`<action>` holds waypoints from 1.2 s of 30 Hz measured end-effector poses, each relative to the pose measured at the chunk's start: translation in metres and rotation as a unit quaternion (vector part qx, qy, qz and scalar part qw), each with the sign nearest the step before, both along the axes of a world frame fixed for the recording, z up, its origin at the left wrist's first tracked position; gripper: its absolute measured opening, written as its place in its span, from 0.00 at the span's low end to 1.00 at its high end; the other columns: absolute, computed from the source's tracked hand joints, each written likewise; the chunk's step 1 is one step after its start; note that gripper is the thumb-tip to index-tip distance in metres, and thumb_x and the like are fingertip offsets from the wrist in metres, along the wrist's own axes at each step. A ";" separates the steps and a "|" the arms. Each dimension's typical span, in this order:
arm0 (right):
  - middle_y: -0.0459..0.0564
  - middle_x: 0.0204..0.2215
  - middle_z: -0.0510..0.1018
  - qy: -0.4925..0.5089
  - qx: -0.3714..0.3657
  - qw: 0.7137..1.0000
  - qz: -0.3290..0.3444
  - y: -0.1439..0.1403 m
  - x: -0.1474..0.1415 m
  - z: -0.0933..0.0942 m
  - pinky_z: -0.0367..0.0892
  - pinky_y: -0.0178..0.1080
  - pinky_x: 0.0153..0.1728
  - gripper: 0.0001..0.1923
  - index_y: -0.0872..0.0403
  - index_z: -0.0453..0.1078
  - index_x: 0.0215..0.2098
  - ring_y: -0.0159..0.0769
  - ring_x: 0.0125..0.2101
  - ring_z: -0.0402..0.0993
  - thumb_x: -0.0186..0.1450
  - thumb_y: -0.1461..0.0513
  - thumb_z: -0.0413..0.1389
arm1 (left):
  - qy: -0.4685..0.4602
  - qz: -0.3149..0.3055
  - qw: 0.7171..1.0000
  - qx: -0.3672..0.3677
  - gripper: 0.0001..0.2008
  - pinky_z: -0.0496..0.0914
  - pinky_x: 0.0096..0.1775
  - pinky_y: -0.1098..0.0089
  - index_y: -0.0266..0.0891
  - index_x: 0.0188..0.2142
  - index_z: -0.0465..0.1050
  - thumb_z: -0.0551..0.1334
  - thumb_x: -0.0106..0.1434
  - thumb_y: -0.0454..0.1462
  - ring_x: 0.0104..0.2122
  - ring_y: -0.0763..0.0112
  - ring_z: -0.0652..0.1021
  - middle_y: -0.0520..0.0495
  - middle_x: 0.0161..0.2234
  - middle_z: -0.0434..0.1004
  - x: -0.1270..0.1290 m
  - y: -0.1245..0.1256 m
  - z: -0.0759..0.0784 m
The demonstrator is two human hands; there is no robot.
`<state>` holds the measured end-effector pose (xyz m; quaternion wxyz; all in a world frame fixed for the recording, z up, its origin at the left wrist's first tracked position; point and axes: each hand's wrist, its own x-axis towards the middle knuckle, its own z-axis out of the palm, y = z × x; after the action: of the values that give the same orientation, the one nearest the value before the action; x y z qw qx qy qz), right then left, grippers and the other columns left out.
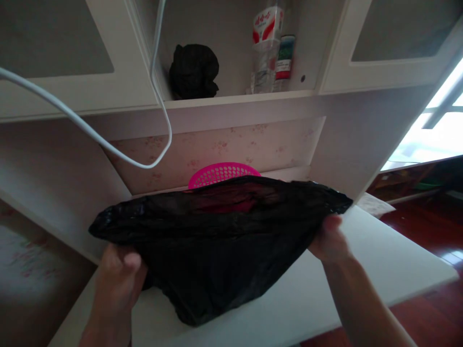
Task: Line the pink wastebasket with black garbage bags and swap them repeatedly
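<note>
A thin black plastic bag (pixel 224 260) is stretched out sideways between my two hands, above the white tabletop. My left hand (pixel 121 270) is closed on its left side, thumb showing in front. On the right side, my right hand (pixel 331 241) grips the bag too, with its other fingers hidden behind the plastic. The bag's lower part hangs down to a rounded point. Behind its upper edge a bright pink perforated plastic basket (pixel 224 173) shows, its lower part covered by the bag.
The white tabletop (pixel 390 255) runs to the right, over a red-brown floor (pixel 427 313). On the shelf above are a crumpled black bundle (pixel 195 70), a clear plastic bottle (pixel 265 58) and a green-and-red can (pixel 285 57). A white cable (pixel 90 130) loops down at the left.
</note>
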<state>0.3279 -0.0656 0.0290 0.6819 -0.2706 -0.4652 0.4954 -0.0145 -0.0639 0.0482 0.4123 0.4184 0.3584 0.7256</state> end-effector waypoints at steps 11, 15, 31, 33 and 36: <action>0.39 0.22 0.64 -0.007 -0.095 0.993 0.076 -0.003 -0.041 -0.015 0.59 0.31 0.23 0.20 0.51 0.66 0.34 0.27 0.21 0.59 0.66 0.45 0.64 | -0.157 -0.237 0.956 0.067 0.08 0.80 0.35 0.74 0.44 0.40 0.75 0.63 0.72 0.45 0.15 0.81 0.66 0.61 0.19 0.62 0.009 0.000 0.004; 0.48 0.33 0.75 -0.013 -0.136 0.967 0.213 -0.005 -0.042 -0.015 0.70 0.36 0.33 0.24 0.53 0.75 0.46 0.36 0.33 0.72 0.60 0.45 0.65 | -0.122 -0.461 0.878 -0.037 0.33 0.60 0.19 0.78 0.46 0.55 0.76 0.49 0.70 0.64 0.15 0.79 0.62 0.53 0.21 0.70 0.026 -0.007 -0.010; 0.47 0.33 0.77 -0.408 0.160 0.885 -0.158 -0.038 -0.068 -0.010 0.71 0.40 0.33 0.20 0.46 0.70 0.58 0.38 0.33 0.75 0.69 0.56 0.61 | 0.106 -0.291 0.923 -0.228 0.20 0.63 0.16 0.76 0.42 0.46 0.68 0.68 0.62 0.50 0.13 0.75 0.70 0.57 0.21 0.72 0.102 -0.006 -0.033; 0.48 0.33 0.79 -0.445 0.183 0.871 -0.105 -0.044 -0.065 -0.007 0.71 0.39 0.32 0.28 0.49 0.67 0.64 0.37 0.30 0.76 0.69 0.52 0.62 | 0.103 -0.273 0.935 -0.203 0.17 0.65 0.18 0.75 0.44 0.46 0.68 0.69 0.63 0.45 0.15 0.75 0.71 0.58 0.23 0.73 0.099 -0.008 -0.037; 0.47 0.31 0.79 -0.417 0.197 0.882 -0.094 -0.047 -0.065 -0.009 0.69 0.35 0.29 0.11 0.50 0.75 0.53 0.33 0.28 0.75 0.73 0.58 0.57 | 0.054 -0.345 0.919 -0.186 0.18 0.66 0.19 0.76 0.48 0.49 0.66 0.69 0.64 0.44 0.15 0.75 0.72 0.60 0.24 0.72 0.090 -0.011 -0.049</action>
<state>0.2631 -0.1122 0.0200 0.5078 -0.3546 -0.7669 0.1684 0.0758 -0.0753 -0.0009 0.6874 0.4705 0.3417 0.4352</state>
